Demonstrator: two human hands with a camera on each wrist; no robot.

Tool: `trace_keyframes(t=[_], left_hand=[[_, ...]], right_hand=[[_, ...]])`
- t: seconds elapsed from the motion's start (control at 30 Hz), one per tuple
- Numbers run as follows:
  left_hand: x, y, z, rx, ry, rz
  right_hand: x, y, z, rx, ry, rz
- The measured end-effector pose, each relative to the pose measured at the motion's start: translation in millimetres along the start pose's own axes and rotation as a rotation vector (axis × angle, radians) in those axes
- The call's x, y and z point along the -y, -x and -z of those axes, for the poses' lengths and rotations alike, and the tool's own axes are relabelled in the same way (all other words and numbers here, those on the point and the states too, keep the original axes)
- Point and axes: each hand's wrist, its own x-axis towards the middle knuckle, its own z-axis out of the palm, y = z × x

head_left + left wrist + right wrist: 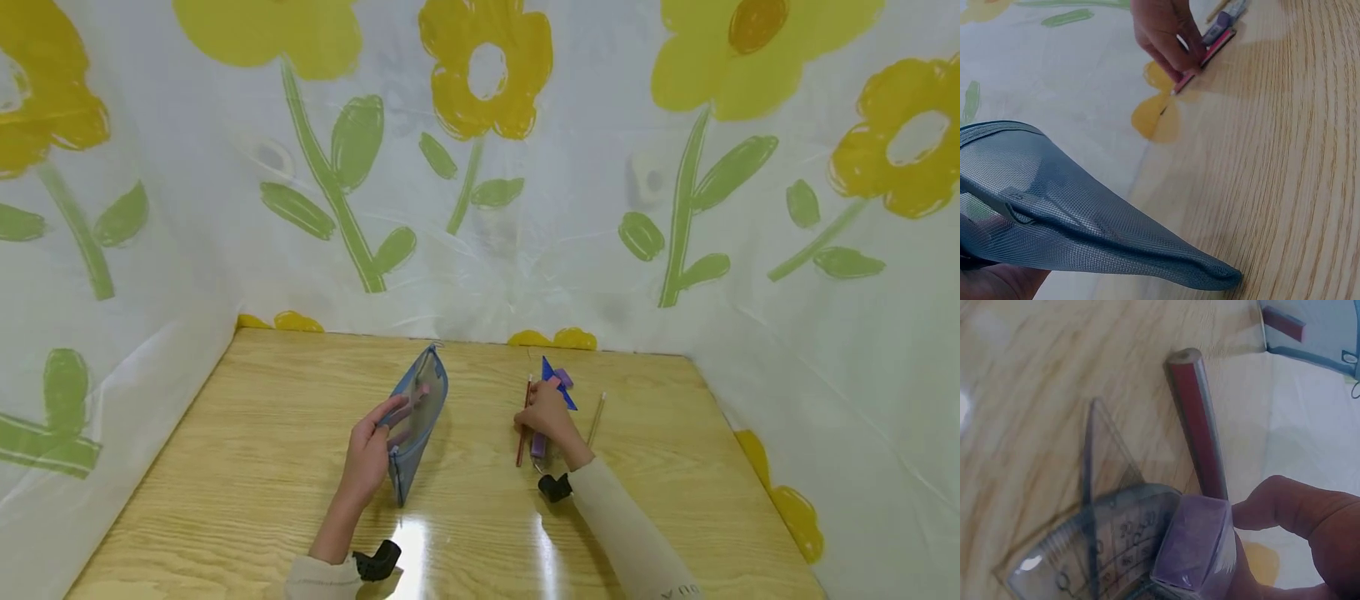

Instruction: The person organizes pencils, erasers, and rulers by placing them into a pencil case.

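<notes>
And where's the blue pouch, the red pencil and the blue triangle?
Blue pouch (pixel 1097 209), left wrist view: mesh side.
Red pencil (pixel 1199 422), right wrist view: shaft.
Blue triangle (pixel 547 370), head view: upper corner.

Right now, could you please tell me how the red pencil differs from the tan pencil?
The red pencil is red with dark stripes; the tan pencil is pale. The right grip pinches the red pencil, while the tan pencil lies free of its fingers. Both are slim and straight.
</notes>
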Motion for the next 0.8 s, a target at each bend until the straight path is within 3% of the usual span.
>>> trace_keyframes(t=[0.27,0.43,0.8], left_hand=[[1.6,1.7,3.1,-0.010,0.025,0.006],[-0.6,0.8,1.9,-0.008,0.008,-0.017],[-0.4,-1.2,-1.1,-0.005,0.018,0.016]], right_hand=[[0.4,-0.8,1.9,0.036,-0.040,-0.039],[-3.7,-0.5,10.9,0.061,-0.171,-0.073],[-22.1,-5.2,19.3,0.121,-0.433,-0.084]])
